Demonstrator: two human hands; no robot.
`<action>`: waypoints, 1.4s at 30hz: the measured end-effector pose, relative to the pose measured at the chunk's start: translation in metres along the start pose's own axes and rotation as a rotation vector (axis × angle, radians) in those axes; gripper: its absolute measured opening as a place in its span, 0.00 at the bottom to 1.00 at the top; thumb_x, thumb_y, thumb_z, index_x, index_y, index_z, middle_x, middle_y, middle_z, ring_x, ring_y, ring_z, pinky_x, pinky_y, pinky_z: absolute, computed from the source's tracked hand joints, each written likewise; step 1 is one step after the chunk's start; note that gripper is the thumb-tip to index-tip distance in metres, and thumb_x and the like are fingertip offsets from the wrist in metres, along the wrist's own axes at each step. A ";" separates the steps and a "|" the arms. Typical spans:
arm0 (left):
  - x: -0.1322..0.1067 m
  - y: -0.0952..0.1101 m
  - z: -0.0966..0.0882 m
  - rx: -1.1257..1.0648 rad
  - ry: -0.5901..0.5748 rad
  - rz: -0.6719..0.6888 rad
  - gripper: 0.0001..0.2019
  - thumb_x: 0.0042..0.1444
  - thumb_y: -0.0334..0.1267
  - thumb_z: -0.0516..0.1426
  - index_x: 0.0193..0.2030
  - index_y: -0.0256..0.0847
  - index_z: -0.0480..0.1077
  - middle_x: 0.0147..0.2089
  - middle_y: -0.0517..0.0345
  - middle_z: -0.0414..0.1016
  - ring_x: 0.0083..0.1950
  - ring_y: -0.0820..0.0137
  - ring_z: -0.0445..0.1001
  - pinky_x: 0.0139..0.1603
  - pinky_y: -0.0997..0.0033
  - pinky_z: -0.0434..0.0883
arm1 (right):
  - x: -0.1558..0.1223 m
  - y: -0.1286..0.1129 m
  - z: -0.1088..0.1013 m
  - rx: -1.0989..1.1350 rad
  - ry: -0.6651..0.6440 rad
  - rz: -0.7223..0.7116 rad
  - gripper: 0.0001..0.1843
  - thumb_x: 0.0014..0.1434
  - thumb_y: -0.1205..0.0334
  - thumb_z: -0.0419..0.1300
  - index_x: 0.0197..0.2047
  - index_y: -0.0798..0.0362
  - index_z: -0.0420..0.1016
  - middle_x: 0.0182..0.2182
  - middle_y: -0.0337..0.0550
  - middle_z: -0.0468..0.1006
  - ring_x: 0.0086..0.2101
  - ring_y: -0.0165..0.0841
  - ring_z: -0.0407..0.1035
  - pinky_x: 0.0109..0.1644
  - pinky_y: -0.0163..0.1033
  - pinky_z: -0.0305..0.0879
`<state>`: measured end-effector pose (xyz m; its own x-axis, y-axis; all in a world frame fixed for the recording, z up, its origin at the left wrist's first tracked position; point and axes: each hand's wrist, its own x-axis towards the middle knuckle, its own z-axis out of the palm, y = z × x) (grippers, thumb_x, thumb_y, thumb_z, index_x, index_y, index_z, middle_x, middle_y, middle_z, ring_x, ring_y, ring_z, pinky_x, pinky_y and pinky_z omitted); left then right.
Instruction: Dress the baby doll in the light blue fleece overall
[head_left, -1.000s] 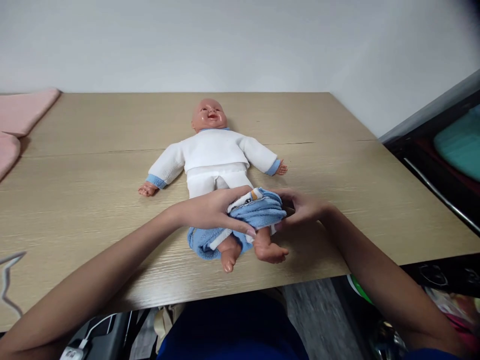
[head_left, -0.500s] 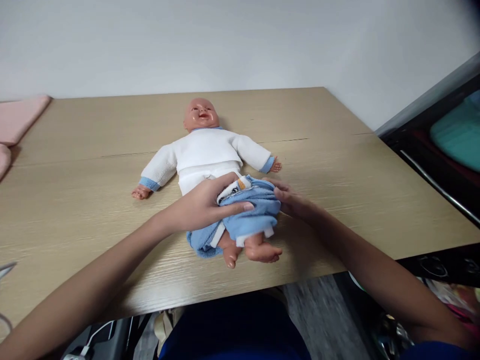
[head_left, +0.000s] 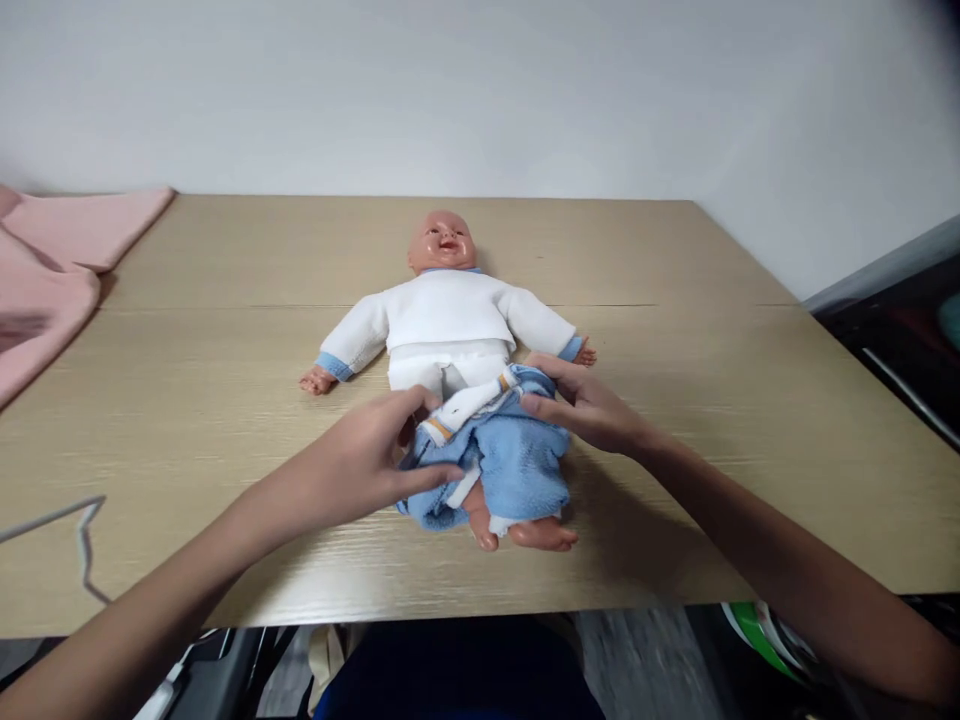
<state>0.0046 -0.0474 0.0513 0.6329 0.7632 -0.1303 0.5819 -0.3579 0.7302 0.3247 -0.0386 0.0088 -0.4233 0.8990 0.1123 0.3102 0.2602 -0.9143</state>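
A baby doll (head_left: 450, 310) in a white long-sleeved top with blue cuffs lies on its back, its head toward the wall. Light blue doll pants (head_left: 525, 462) are bunched round its legs, below the white cloth at the hips. Their white and orange waistband edge lies slanted across the thighs. My left hand (head_left: 360, 455) grips the pants at their left side, thumb in front and fingertips partly hidden by the cloth. At the right end of the waistband, my right hand (head_left: 589, 405) pinches the fabric. Both doll feet stick out below the hems.
The doll lies on a wooden table (head_left: 750, 430) against a pale wall. A pink cloth (head_left: 60, 270) is at the far left, with a bent grey wire (head_left: 85, 540) nearer me. Dark furniture (head_left: 900, 320) stands beyond the right edge.
The pants' right leg has come down over the ankle. My left hand has shifted to the pants' left side, and the waistband is spread wider between my hands. The view has also turned left.
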 end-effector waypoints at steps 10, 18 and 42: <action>-0.018 -0.046 0.017 -0.568 0.249 -0.044 0.16 0.79 0.55 0.58 0.53 0.44 0.71 0.37 0.61 0.75 0.39 0.67 0.73 0.42 0.66 0.71 | 0.047 -0.013 0.033 0.064 0.231 0.060 0.25 0.72 0.37 0.67 0.35 0.50 0.75 0.30 0.35 0.66 0.32 0.33 0.59 0.38 0.42 0.56; -0.016 -0.048 0.019 -0.423 0.260 -0.061 0.22 0.69 0.60 0.68 0.51 0.42 0.77 0.39 0.59 0.73 0.39 0.66 0.69 0.40 0.66 0.67 | 0.049 0.005 0.026 -0.026 0.124 -0.002 0.16 0.73 0.45 0.67 0.48 0.49 0.82 0.41 0.41 0.79 0.43 0.39 0.72 0.51 0.43 0.66; 0.046 -0.088 -0.027 -0.336 0.313 0.143 0.16 0.68 0.53 0.69 0.45 0.41 0.80 0.48 0.55 0.77 0.54 0.62 0.73 0.60 0.64 0.69 | 0.070 0.031 0.036 -0.398 0.342 -0.129 0.08 0.77 0.55 0.58 0.47 0.48 0.76 0.36 0.46 0.83 0.38 0.45 0.75 0.43 0.44 0.61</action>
<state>-0.0318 0.0337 -0.0006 0.4802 0.8629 0.1576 0.2706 -0.3166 0.9091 0.2740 0.0200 -0.0260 -0.1983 0.8971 0.3948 0.6005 0.4295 -0.6745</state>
